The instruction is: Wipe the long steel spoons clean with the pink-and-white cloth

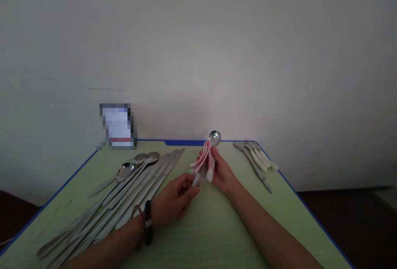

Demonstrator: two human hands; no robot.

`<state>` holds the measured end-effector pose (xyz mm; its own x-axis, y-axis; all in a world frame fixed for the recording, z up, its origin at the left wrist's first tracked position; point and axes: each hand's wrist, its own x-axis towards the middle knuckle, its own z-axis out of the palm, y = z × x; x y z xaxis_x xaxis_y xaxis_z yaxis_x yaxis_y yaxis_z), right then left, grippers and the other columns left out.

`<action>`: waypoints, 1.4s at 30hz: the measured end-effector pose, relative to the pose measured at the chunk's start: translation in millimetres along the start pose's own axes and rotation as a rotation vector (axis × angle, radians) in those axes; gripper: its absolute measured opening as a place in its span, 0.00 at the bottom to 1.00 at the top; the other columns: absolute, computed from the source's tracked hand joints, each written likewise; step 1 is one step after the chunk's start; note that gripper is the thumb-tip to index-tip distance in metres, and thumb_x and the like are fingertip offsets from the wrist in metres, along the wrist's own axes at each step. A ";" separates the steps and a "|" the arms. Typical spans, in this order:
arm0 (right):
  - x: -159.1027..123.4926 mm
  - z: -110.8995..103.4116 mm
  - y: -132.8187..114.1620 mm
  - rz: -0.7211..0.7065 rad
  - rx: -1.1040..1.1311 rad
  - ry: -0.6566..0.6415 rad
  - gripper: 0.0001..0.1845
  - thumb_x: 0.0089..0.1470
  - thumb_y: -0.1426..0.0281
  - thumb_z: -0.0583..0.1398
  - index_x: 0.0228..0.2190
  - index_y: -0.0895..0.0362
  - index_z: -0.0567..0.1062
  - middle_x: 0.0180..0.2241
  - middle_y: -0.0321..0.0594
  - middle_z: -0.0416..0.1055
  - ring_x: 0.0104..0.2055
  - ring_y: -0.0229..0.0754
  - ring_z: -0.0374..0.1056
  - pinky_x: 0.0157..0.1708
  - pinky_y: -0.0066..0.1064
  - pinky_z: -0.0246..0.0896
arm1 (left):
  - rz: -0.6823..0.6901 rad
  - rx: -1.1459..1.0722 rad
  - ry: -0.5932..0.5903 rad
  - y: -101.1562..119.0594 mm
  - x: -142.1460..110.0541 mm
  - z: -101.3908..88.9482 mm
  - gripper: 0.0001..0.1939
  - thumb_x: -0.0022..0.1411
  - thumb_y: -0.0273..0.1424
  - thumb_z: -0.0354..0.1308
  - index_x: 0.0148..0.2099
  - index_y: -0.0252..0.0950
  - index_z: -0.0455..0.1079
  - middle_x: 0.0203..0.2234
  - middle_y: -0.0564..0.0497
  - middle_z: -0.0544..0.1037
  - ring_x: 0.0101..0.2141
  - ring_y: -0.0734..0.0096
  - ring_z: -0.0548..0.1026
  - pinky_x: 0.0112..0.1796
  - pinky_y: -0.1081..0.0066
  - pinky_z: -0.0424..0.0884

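Here we are above the green table (217,236), both hands at work: our left hand (175,196) pinches a handle end, while our right hand (221,174) grips the pink cloth (206,161), folded over the shaft. And there's the spoon (214,138), held up mid-table, long axis running from our left fingers away and slightly rightward, its bowl just past our right fingers, the nearer set.

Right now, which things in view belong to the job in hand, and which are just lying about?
Seemingly in the job:
Spoon, handle end in the left hand
Pink-and-white cloth folded about its handle, in the right hand

Lying about, untouched:
Other spoons and knives, left
Partly white-handled cutlery, right
Pixelated screen
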<state>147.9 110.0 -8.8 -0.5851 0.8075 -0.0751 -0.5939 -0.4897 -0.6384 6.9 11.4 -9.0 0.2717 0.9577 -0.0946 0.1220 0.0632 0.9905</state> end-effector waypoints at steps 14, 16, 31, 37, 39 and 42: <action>2.3 2.8 -1.8 -0.042 0.000 0.093 0.15 0.50 0.59 0.59 0.27 0.60 0.74 0.24 0.37 0.74 0.26 0.36 0.71 0.30 0.27 0.67 | -0.033 0.051 0.066 -3.4 1.1 2.4 0.16 0.57 0.39 0.53 0.44 0.34 0.64 0.25 0.55 0.71 0.14 0.82 0.64 0.15 0.79 0.64; 1.1 3.5 0.6 -0.049 -0.074 0.074 0.16 0.48 0.58 0.60 0.28 0.61 0.74 0.24 0.38 0.74 0.26 0.37 0.70 0.29 0.28 0.66 | -0.048 0.027 0.102 -4.3 2.5 2.3 0.15 0.57 0.41 0.53 0.40 0.33 0.64 0.25 0.53 0.73 0.15 0.81 0.65 0.13 0.79 0.63; -5.4 11.8 15.2 -0.085 -0.437 -0.080 0.20 0.47 0.55 0.59 0.33 0.61 0.73 0.20 0.35 0.70 0.18 0.32 0.62 0.20 0.24 0.56 | 0.001 -0.099 0.194 1.1 5.9 -1.1 0.25 0.56 0.52 0.49 0.32 0.32 0.66 0.23 0.49 0.74 0.20 0.73 0.71 0.14 0.77 0.64; -4.5 11.1 19.2 -0.151 -0.535 0.008 0.21 0.47 0.53 0.58 0.32 0.60 0.72 0.17 0.33 0.67 0.16 0.32 0.59 0.16 0.24 0.52 | -0.020 -0.185 0.235 0.9 8.0 -1.4 0.25 0.54 0.53 0.50 0.31 0.32 0.65 0.20 0.53 0.71 0.17 0.76 0.68 0.13 0.78 0.62; -4.2 11.3 21.3 -0.144 -0.565 0.001 0.21 0.47 0.53 0.58 0.33 0.60 0.71 0.16 0.32 0.66 0.15 0.32 0.59 0.15 0.23 0.52 | -0.025 -0.190 0.236 1.2 8.2 -2.3 0.25 0.53 0.52 0.51 0.30 0.32 0.65 0.18 0.54 0.70 0.16 0.77 0.67 0.13 0.78 0.63; -4.0 15.2 27.7 -0.105 -0.631 -0.053 0.22 0.48 0.54 0.57 0.35 0.60 0.70 0.15 0.31 0.65 0.13 0.31 0.58 0.14 0.22 0.52 | -0.007 -0.215 0.243 0.7 9.5 -4.1 0.24 0.53 0.52 0.52 0.29 0.32 0.65 0.18 0.54 0.70 0.16 0.76 0.67 0.13 0.78 0.63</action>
<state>125.4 88.2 -14.6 -0.5777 0.8152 0.0403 -0.2202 -0.1082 -0.9694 5.6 21.7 -8.8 0.0324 0.9944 -0.1004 -0.0886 0.1029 0.9907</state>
